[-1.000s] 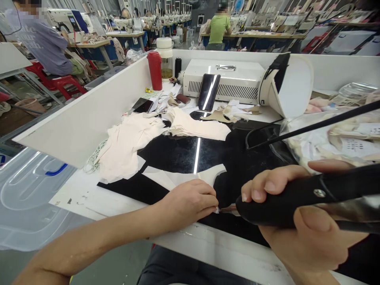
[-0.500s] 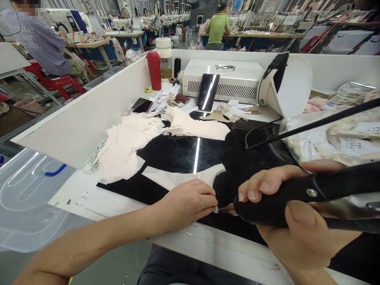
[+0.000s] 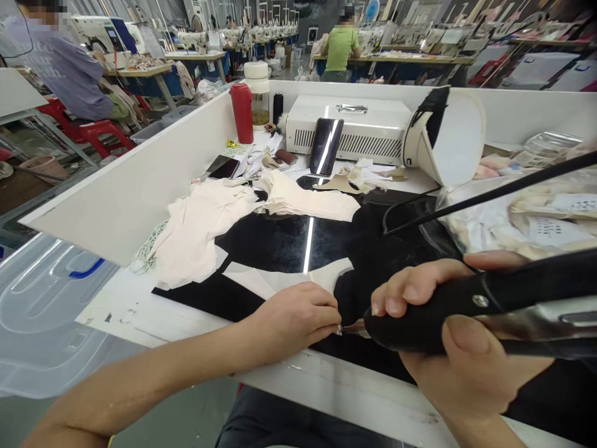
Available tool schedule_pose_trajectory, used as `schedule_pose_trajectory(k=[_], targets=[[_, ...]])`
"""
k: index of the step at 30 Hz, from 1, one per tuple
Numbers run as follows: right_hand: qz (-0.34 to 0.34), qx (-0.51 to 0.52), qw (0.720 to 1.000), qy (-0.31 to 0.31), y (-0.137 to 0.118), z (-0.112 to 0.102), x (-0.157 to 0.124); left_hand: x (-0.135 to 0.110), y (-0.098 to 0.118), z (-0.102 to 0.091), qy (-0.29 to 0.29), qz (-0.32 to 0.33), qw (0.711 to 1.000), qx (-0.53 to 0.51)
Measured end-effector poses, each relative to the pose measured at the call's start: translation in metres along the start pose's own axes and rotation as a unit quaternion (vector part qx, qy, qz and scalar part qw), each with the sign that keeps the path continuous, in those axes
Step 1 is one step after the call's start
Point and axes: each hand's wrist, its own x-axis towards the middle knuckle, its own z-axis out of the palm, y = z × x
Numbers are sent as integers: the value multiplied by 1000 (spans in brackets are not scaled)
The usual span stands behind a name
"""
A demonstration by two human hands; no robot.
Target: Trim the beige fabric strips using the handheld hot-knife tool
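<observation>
My left hand (image 3: 298,317) rests low on the black board (image 3: 275,239), with its thumb and fingers pinched together at the near end of a pale cut fabric piece (image 3: 261,278). The rest of that piece lies flat beyond the hand. My right hand (image 3: 466,336) is wrapped round a black handheld tool (image 3: 429,317) with a screw and a shiny metal strip on its side. Its narrow tip (image 3: 357,328) points left, close to my left fingertips. Whether tip and fabric touch is too small to tell. Two stacks of cream fabric pieces (image 3: 200,227) (image 3: 310,198) lie farther back.
A black rod (image 3: 489,193) slants across the right side, before a clear bag of fabric pieces (image 3: 527,218). Behind stand a white vented box (image 3: 368,118), a phone (image 3: 326,146), a white cone (image 3: 459,140) and a red bottle (image 3: 241,113). White walls (image 3: 140,186) edge the table.
My right hand and the black tool have shifted slightly left in view. The left hand keeps its pinch in the same place, and the fabric pieces lie as before.
</observation>
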Motion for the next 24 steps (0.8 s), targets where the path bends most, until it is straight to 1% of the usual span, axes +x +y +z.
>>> schedule_pose_trajectory(k=[8, 13, 20, 24], targets=[[-7, 5, 1000, 13, 2, 1, 0, -1, -1, 0, -13, -9, 1000, 5], [-7, -11, 1000, -7, 3, -2, -1, -1, 1, -1, -17, -15, 1000, 8], [9, -29, 1000, -4, 0, 0, -1, -1, 0, 0, -15, -8, 1000, 18], [19, -26, 999, -16, -1, -1, -2, -1, 2, -2, -10, 12, 999, 50]])
